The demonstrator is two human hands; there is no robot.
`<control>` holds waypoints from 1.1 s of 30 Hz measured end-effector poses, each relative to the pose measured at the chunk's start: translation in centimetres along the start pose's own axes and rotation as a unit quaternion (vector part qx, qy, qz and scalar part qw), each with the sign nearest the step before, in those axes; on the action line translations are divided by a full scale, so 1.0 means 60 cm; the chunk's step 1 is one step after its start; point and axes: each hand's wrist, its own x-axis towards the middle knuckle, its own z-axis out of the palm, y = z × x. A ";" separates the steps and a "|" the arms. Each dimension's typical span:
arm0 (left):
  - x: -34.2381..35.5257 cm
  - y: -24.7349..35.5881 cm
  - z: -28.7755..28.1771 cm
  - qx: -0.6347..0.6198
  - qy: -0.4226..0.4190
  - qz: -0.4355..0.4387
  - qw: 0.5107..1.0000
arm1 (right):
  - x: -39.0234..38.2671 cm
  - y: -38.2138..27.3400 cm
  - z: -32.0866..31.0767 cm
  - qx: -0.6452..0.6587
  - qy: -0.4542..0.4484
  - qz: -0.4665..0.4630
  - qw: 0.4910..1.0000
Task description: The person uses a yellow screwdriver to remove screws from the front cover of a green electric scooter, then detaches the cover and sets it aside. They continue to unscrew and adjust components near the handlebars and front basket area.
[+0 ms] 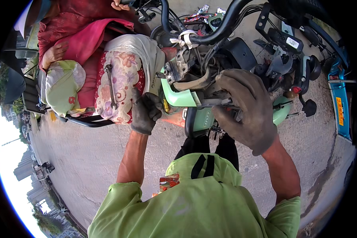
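Brown-gloved, my spread, empty-looking right hand (248, 113) could snag thin black cables (215, 49) ahead if it drifts past the curved pale-green plastic panel (180, 98) between it and my curled left hand (146, 113), whose grip I cannot tell.

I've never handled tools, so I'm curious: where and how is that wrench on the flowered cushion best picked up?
The wrench is probably best gripped mid-shaft, the left hand coming from above and its right: it lies on the flowered cushion, its slim shaft exposed between wider ends.
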 end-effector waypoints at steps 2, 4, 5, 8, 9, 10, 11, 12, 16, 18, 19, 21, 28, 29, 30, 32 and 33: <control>-0.012 -0.018 -0.026 -0.010 -0.027 -0.045 0.999 | -0.081 -0.021 -0.010 0.028 0.037 0.110 0.993; -0.027 -0.012 -0.021 0.030 -0.001 -0.044 0.999 | -0.188 0.015 0.033 0.097 0.074 0.204 0.971; -0.032 -0.043 -0.008 0.021 -0.001 -0.060 0.998 | -0.238 0.028 0.034 0.144 0.052 0.284 0.946; -0.052 -0.097 0.005 0.083 0.014 -0.117 0.990 | -0.372 0.027 0.094 0.242 0.014 0.436 0.867; -0.051 -0.119 0.004 0.107 -0.002 -0.130 0.986 | -0.400 0.028 0.111 0.265 -0.003 0.459 0.848; -0.052 -0.141 0.011 0.109 0.010 -0.154 0.982 | -0.423 0.033 0.124 0.279 -0.020 0.465 0.840; -0.054 -0.163 0.018 0.109 0.023 -0.177 0.978 | -0.443 0.038 0.136 0.293 -0.037 0.470 0.832; -0.058 -0.185 0.021 0.131 0.003 -0.194 0.972 | -0.461 0.041 0.149 0.314 -0.029 0.478 0.820; -0.087 -0.261 0.026 0.174 0.001 -0.264 0.949 | -0.526 0.061 0.195 0.361 -0.010 0.518 0.776; -0.099 -0.283 0.031 0.218 -0.014 -0.278 0.935 | -0.550 0.070 0.206 0.377 0.004 0.550 0.745; -0.106 -0.291 0.020 0.232 -0.055 -0.279 0.930 | -0.563 0.075 0.210 0.388 0.012 0.561 0.731; -0.126 -0.304 0.021 0.298 -0.037 -0.295 0.907 | -0.597 0.076 0.231 0.409 0.050 0.578 0.704; -0.129 -0.341 0.017 0.328 -0.053 -0.310 0.891 | -0.651 0.084 0.231 0.342 0.034 0.554 0.758; -0.129 -0.343 0.019 0.326 -0.048 -0.310 0.892 | -0.665 0.085 0.237 0.340 0.037 0.557 0.757; -0.126 -0.345 0.022 0.327 -0.046 -0.310 0.891 | -0.679 0.086 0.246 0.324 0.046 0.551 0.768; -0.125 -0.347 0.024 0.335 -0.044 -0.307 0.890 | -0.702 0.090 0.264 0.355 0.083 0.563 0.742; -0.125 -0.348 0.026 0.342 -0.046 -0.303 0.888 | -0.709 0.092 0.268 0.369 0.100 0.568 0.729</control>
